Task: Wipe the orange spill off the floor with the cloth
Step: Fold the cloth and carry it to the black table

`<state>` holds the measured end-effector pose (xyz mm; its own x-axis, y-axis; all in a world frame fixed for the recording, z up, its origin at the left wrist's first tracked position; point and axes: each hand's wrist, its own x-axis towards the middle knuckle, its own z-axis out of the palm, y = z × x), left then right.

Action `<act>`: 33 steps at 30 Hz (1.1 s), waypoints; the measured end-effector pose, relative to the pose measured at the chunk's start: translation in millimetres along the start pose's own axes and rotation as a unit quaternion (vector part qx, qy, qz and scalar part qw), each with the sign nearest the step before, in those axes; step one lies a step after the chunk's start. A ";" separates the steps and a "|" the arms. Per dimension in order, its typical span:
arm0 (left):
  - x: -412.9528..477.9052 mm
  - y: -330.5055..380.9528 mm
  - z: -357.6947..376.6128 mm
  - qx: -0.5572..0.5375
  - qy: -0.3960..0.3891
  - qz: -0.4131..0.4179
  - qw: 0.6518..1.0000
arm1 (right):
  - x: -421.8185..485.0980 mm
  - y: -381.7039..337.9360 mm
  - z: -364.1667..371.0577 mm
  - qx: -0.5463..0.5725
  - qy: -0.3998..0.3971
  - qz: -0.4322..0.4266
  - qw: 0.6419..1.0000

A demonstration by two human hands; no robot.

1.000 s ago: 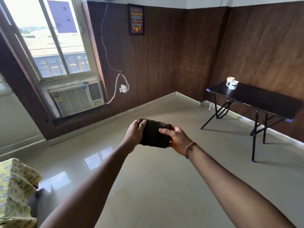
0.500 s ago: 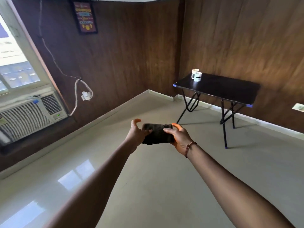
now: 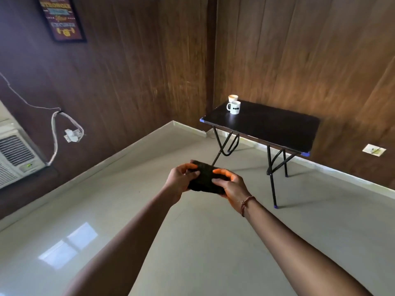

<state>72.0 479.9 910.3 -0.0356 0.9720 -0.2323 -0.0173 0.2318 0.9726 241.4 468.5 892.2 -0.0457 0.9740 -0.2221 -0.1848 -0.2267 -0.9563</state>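
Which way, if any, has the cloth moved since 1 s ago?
Yes. The cloth, held in the left hand and right hand, swung right: earlier well left of the table, it now overlaps its front leg.

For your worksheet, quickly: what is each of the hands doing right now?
Left hand: grips the dark cloth.
Right hand: grips the same cloth.

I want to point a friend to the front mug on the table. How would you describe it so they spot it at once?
Find the black folding table by the wood-panelled wall. Two cups stand at its far left corner. Yours is the white mug in front, with a black emblem on its side, unlike the plain cream cup behind.
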 end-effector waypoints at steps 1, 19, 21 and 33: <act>17.7 -0.3 5.3 0.023 -0.017 -0.006 1.000 | 15.1 -0.7 -6.4 -0.009 0.015 0.002 1.000; 382.3 55.0 197.4 0.102 -0.247 -0.063 0.961 | 309.4 -82.9 -185.9 0.031 0.279 0.038 0.959; 416.4 59.4 213.7 0.083 -0.259 -0.087 0.958 | 345.5 -86.1 -207.1 0.052 0.306 0.034 0.950; 617.1 53.6 318.4 0.446 -0.230 0.084 0.861 | 590.5 -78.1 -335.0 -0.014 0.344 0.106 0.933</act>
<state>367.3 1104.5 821.7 0.4399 0.8601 -0.2582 0.7310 -0.1759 0.6593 557.7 1062.2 771.9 0.5647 0.6798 -0.4679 -0.2175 -0.4244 -0.8790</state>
